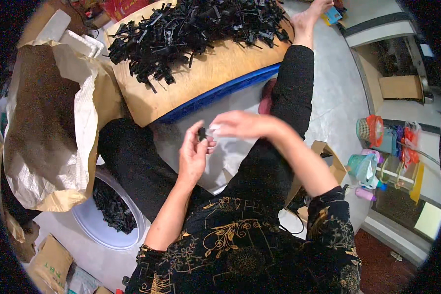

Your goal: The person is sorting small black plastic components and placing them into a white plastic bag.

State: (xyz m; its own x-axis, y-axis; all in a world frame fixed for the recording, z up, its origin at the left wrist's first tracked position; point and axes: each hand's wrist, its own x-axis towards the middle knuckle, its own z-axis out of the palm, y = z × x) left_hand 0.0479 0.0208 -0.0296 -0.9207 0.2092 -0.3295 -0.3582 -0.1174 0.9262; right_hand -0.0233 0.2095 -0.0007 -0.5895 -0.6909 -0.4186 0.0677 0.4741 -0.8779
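Note:
In front of my lap, my left hand [195, 156] pinches a small black plastic part [202, 134] between thumb and fingers, palm turned up. My right hand [237, 124] comes in from the right, its fingertips drawn together right beside that part. Motion smears those fingers, and whatever pale bit lies between them is too blurred to name. Beyond both hands, a big heap of similar black plastic parts [181, 36] with thin strips covers a wooden board [206, 73].
A blue edge [220, 93] runs under the board. At left stands a large open paper sack [85, 127]; below it, a white tub [90, 228] holds more black parts [115, 208]. A cardboard box [323, 159] sits by my right forearm. Small baskets [370, 130] line the right wall.

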